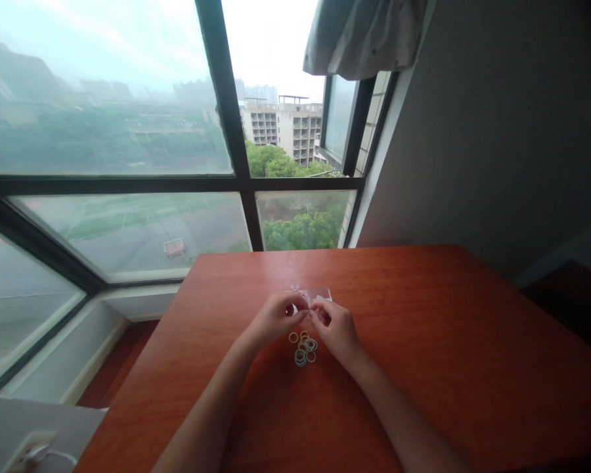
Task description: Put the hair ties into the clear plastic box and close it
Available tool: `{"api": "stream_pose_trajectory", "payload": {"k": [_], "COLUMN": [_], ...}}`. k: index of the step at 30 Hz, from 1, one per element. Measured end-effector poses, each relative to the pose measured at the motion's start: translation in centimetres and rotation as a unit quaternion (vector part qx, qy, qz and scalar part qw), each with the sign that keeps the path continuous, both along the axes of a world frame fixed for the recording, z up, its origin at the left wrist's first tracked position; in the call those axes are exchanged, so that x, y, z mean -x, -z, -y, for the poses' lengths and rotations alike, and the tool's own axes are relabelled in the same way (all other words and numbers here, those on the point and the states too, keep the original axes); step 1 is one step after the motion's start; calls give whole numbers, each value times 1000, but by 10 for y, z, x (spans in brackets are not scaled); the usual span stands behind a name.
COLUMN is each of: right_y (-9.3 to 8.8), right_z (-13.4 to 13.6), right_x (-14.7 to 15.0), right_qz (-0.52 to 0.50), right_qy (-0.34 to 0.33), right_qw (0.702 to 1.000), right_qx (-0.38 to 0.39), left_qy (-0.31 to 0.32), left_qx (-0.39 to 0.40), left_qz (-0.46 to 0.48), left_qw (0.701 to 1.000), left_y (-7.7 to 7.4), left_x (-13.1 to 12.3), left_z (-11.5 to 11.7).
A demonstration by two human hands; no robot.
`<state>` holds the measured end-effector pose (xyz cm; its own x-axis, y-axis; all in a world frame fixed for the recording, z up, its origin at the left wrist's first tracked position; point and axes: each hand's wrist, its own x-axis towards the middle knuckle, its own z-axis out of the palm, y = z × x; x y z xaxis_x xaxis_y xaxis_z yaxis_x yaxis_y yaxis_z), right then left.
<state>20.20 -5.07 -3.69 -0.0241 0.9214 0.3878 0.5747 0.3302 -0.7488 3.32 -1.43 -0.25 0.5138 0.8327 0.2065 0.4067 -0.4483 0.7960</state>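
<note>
My left hand and my right hand meet over the middle of the table, fingertips pinched close together. Between and just behind them lies a piece of clear, shiny plastic that looks like a small bag; its near part is hidden by my fingers. Both pinches appear to be on its near edge, though the exact grip is too small to make out. Just below my hands several thin rings, pale green and yellowish, lie in a loose, overlapping cluster on the wood.
The reddish-brown wooden table reaches to a dark-framed window at its far side. A grey curtain hangs at the upper right beside a wall. At the lower left a white cable is plugged into a socket.
</note>
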Motion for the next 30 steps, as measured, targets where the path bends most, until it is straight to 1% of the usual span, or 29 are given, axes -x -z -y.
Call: {"api": "stream_pose_trajectory", "payload": {"k": [2,4,6,9,11,12,14,17,20,23,30], "right_y": [0,0,0,1,3,4,6,6,5,4,1], "right_z": [0,0,0,-2,-3,-4,-4,-5,-6,-6,-4], "right_x": [0,0,-1,-2,-3,-4,-5,-6,-6,-7,-16], "right_qz": [0,1,2,5,10,13,21,35,44,49,75], "right_qy": [0,-1,-2,-3,-1,-1,-1,-2,-6,-11,-75], "right_qw": [1000,1000,1000,1000,1000,999,999,998,997,996,987], "right_qx": [0,0,2,12,23,29,40,52,62,72,123], "left_qy": [1,-19,-73,-178,-234,-249,-259,-243,-232,-236,-236], "left_qx": [-5,-22,-54,-96,-107,-104,-90,-74,-76,-79,-89], "left_qz": [-7,-16,-21,-16,-11,-9,-8,-15,-26,-32,-27], "left_qw": [1000,999,996,979,966,963,962,967,969,968,967], "left_y": [2,5,11,19,24,26,30,32,31,29,27], "left_x": [0,2,7,17,23,25,27,26,24,24,26], "left_z": [-1,-4,-9,-19,-24,-26,-29,-29,-27,-26,-27]}}
